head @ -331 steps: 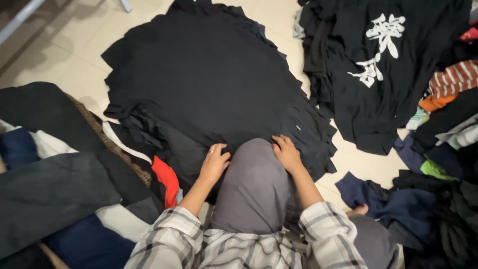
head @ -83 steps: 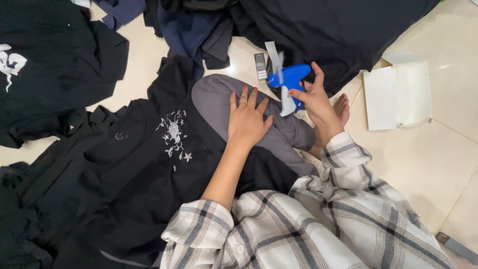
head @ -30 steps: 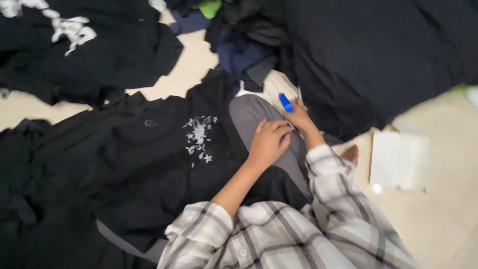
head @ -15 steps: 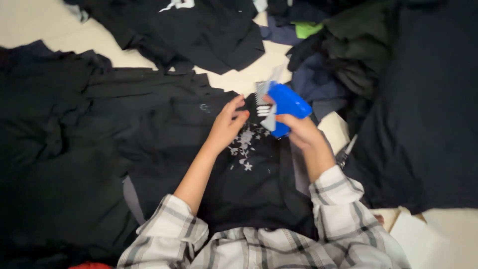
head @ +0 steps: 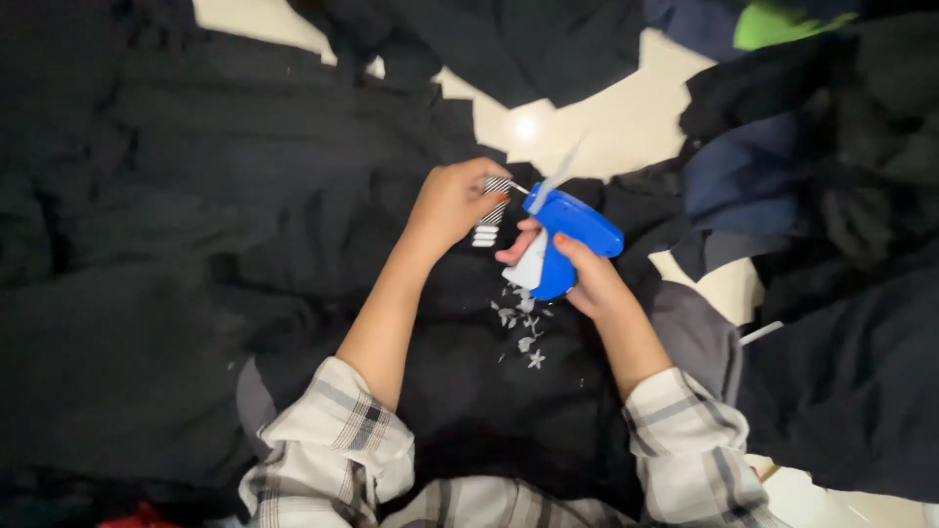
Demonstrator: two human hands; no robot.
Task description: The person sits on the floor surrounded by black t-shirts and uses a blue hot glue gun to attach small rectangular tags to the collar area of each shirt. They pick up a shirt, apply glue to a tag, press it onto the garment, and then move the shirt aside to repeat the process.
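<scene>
My right hand (head: 585, 277) grips a blue tagging gun (head: 568, 235) with a white trigger, its needle pointing up and left. Just left of the gun, my left hand (head: 452, 201) pinches a striped paper tag (head: 492, 207) against the needle tip. Both hands hover over a black shirt (head: 469, 381) with a small white floral print (head: 521, 323), which lies across my lap. Both sleeves are plaid.
Black garments (head: 147, 244) are spread in layers over the floor to the left. Dark and navy clothes (head: 831, 176) are heaped on the right, with a green piece (head: 782, 20) at the top. Pale tiled floor (head: 606, 122) shows ahead of the hands.
The view has shifted closer over my lap. My left hand has closed on the striped tag and brought it to the gun's needle; my right hand still holds the gun.
</scene>
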